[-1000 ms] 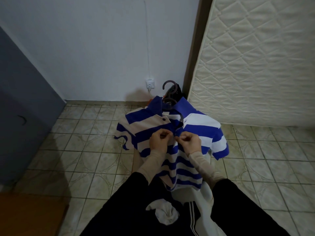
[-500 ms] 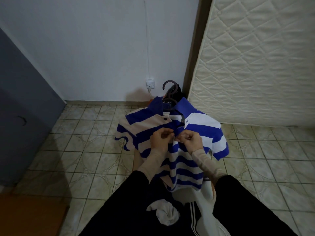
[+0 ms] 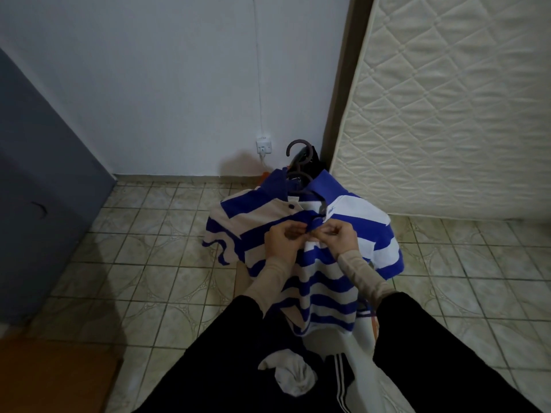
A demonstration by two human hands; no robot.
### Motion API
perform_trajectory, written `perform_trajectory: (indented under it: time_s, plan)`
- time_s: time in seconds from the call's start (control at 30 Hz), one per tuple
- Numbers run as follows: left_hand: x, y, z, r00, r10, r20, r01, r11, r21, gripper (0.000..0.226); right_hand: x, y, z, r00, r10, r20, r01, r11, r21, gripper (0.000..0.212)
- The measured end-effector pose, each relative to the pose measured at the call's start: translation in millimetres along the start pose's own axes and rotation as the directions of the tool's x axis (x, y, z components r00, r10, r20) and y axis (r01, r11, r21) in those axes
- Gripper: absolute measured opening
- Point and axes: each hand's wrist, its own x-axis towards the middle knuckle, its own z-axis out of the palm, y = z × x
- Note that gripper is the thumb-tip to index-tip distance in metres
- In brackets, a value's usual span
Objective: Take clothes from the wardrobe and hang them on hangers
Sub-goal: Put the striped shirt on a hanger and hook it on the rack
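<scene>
Head view: grey wardrobe door (image 3: 44,186) at left. Left hand (image 3: 284,238) and right hand (image 3: 338,238) both pinch the placket of the striped polo (image 3: 322,281), which sits on a hanger (image 3: 298,174). Buttoning step, likely; next needs button through hole. Mattress (image 3: 447,99) at right.

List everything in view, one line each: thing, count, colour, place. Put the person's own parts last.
polo shirt: one, blue and white stripes, centre, on a hanger
hangers: at least two dark hooks, above the collar
wall socket: one, white, low on the far wall
mattress: one, cream quilted, upright at right
cabinet: one, grey, left
floor: beige patterned tiles
white cloth: one, bundled, bottom centre
striped dark garment: one, black with white stripes, beside it
left hand: pinching the shirt placket
right hand: pinching the placket opposite
</scene>
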Motion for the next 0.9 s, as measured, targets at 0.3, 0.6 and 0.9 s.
perform_trajectory:
  time_s: [0.3, 0.6, 0.9]
  plan:
    - [17, 12, 6, 0.999, 0.052, -0.011, -0.051, 0.995, 0.091, 0.017, 26, -6, -10, 0.994, 0.005, 0.110, -0.014, 0.996, 0.086, 0.011]
    - [21, 0, 8, 0.993, 0.001, -0.119, 0.028, 0.970, 0.241, 0.013, 20, -5, -12, 0.975, -0.017, 0.223, 0.004, 0.998, 0.060, 0.023]
    - [26, 3, 1, 0.996, 0.015, -0.086, 0.007, 0.970, 0.243, 0.019, 31, -9, -17, 0.998, 0.021, 0.067, -0.023, 0.999, 0.024, 0.009]
